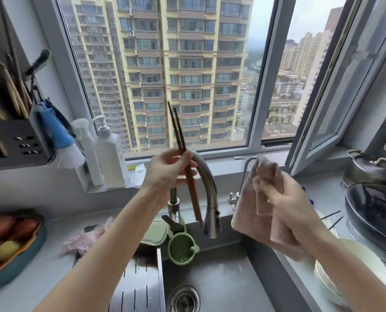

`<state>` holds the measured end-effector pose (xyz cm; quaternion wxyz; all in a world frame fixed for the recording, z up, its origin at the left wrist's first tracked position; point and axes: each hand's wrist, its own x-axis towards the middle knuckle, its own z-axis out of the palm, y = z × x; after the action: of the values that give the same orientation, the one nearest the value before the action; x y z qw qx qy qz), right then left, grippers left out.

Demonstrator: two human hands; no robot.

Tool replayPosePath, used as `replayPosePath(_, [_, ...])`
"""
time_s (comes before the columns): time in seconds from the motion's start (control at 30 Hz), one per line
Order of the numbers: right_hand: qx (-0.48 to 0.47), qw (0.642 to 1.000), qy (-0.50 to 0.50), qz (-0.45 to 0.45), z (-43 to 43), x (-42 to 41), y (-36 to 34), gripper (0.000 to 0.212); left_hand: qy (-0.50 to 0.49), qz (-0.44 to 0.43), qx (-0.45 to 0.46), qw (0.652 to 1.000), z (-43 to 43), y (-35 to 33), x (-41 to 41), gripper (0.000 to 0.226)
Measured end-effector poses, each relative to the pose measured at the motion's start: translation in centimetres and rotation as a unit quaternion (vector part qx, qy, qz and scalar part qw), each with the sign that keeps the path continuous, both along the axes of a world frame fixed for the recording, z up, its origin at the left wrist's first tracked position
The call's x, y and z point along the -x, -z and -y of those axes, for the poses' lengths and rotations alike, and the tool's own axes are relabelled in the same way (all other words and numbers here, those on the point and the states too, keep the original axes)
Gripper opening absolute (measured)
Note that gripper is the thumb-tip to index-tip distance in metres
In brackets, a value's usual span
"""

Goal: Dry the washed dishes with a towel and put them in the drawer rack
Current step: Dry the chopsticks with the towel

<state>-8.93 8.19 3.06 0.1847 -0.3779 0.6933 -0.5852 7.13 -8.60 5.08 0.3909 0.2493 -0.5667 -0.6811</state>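
My left hand (167,174) pinches the chopsticks (179,131) over the sink (221,278), right hand (286,199) clamped on the towel (248,212); if wet, they might slip down.

Left forearm (111,244), located at 7 o'clock, and right forearm (349,266), located at 4 o'clock, are uncovered up to the frame edge. Left hand (165,174) and right hand (284,197) are bare.

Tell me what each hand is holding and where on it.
The left hand pinches a pair of chopsticks near their middle. The right hand grips a pink towel by its bunched upper part; the rest hangs down.
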Motion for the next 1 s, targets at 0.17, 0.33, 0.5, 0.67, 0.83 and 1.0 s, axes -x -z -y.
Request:
replayPosePath(0.17, [0.088, 0.979, -0.107, -0.148, 8.7, -5.5, -3.6, 0.023, 0.061, 0.112, 0.146, 0.981, -1.1, -0.1, -0.1, 0.011])
replayPosePath(0.33, [0.111, 0.987, -0.079, -0.091, 13.9, -9.1, -3.8, 0.043, 0.023, 0.161, 0.192, 0.968, 1.0, -1.0, -3.3, 0.012])
replayPosePath(0.5, [0.109, 0.991, -0.073, -0.029, 19.8, -11.1, -6.0, 0.023, 0.011, 0.186, 0.174, 0.967, 3.9, -2.2, -8.2, 0.018])
replayPosePath(0.67, [0.121, 0.991, -0.042, -0.039, 23.0, -10.8, -9.1, 0.03, -0.06, 0.148, 0.099, 0.982, 7.1, -1.6, -15.5, 0.006])
replayPosePath(0.83, [0.098, 0.984, -0.121, -0.087, 26.1, -14.9, -6.7, 0.027, -0.218, 0.047, 0.122, 0.967, 12.4, -5.4, -20.6, 0.021])
replayPosePath(1.0, [0.088, 0.981, -0.153, -0.085, 29.5, -17.5, -6.0, 0.031, -0.422, -0.008, 0.222, 0.879, 17.6, -11.8, -23.6, 0.015])
